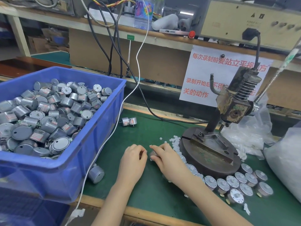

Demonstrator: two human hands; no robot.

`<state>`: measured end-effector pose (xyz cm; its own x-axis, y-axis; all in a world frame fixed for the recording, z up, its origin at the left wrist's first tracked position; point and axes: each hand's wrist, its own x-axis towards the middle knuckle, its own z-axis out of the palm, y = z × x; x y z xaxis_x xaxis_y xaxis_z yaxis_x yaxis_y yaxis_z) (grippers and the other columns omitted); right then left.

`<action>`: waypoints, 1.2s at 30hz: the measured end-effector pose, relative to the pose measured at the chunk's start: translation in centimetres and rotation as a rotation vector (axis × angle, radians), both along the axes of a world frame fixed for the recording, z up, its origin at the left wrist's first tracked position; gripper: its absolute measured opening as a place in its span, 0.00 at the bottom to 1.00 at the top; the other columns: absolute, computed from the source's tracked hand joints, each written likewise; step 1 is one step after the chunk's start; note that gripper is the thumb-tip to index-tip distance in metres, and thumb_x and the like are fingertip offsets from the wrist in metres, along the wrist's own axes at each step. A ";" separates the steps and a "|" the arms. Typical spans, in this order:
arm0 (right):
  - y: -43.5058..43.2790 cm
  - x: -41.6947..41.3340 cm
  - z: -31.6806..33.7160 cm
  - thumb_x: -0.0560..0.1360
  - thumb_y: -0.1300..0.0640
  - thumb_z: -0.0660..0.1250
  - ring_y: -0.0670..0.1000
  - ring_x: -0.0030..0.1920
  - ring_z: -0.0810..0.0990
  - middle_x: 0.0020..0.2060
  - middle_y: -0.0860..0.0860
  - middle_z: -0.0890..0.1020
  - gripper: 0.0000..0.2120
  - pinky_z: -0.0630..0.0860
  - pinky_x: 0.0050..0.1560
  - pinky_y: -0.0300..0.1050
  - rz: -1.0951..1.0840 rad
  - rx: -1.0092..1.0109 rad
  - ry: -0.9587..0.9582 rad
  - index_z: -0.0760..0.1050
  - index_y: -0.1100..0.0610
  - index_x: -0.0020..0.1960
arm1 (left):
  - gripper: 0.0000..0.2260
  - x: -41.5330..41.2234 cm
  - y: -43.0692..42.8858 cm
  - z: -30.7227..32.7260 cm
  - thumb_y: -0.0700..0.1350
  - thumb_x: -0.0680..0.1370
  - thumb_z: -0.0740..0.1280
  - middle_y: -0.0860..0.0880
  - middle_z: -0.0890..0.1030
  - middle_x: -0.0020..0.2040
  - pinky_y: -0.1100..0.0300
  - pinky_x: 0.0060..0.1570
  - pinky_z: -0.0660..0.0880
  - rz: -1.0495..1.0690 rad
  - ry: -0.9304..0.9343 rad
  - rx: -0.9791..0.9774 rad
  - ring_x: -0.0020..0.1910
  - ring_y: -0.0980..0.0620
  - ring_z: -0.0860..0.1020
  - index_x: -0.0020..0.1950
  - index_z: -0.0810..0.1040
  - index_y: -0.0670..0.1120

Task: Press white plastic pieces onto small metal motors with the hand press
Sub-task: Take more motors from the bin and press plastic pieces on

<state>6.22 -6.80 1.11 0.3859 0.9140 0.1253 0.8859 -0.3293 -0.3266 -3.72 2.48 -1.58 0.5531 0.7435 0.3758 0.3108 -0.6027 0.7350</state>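
Note:
On the green mat, my right hand (164,156) grips a small metal motor (152,154), mostly hidden under its fingers. My left hand (134,158) sits just left of it with fingers curled, fingertips near the motor; whether it pinches a white piece is hidden. Small white plastic pieces (175,141) lie scattered beside the hand press (216,128), whose round base (210,162) stands to the right of both hands. Several motors with white pieces on top (241,185) lie in front of the press base.
A blue bin (68,167) full of bare motors fills the left side. Two loose motors (129,121) lie behind the hands, another (96,174) by the bin. Plastic bags (283,154) sit at the right. A white cable (114,131) crosses the mat.

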 end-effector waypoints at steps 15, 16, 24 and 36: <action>0.0 -1.3 -0.2 0.82 0.52 0.50 0.55 0.60 0.71 0.67 0.53 0.64 0.23 0.67 0.55 0.43 0.007 -0.042 -0.119 0.52 0.50 0.76 | 0.05 0.2 -0.1 0.1 0.42 0.77 0.63 0.57 0.66 0.34 0.61 0.37 0.61 0.012 0.045 0.009 0.41 0.54 0.67 0.43 0.77 0.45; 0.1 -1.3 -0.3 0.82 0.52 0.50 0.55 0.60 0.71 0.67 0.53 0.64 0.23 0.67 0.55 0.44 0.004 -0.046 -0.126 0.52 0.50 0.76 | 0.06 0.2 -0.1 0.2 0.42 0.77 0.63 0.57 0.66 0.34 0.60 0.37 0.61 0.016 0.051 0.010 0.41 0.54 0.67 0.42 0.77 0.45; 0.4 -1.5 -1.0 0.82 0.54 0.51 0.56 0.59 0.71 0.65 0.55 0.64 0.23 0.69 0.51 0.47 -0.001 -0.075 -0.164 0.51 0.51 0.76 | 0.08 0.2 -0.1 0.4 0.43 0.77 0.63 0.55 0.69 0.34 0.59 0.37 0.64 0.006 0.063 -0.053 0.40 0.52 0.70 0.39 0.76 0.44; 0.8 -0.6 2.7 0.77 0.52 0.63 0.57 0.59 0.72 0.59 0.56 0.72 0.20 0.69 0.54 0.47 -0.062 -0.260 -0.138 0.67 0.59 0.66 | 0.05 0.3 0.2 0.3 0.40 0.75 0.65 0.49 0.75 0.38 0.58 0.41 0.69 0.027 0.005 -0.142 0.40 0.50 0.73 0.40 0.79 0.43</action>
<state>5.63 -6.02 3.86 0.4373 0.8976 -0.0544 0.8918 -0.4407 -0.1021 -3.39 2.70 -1.33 0.5341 0.8035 0.2628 0.3295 -0.4842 0.8106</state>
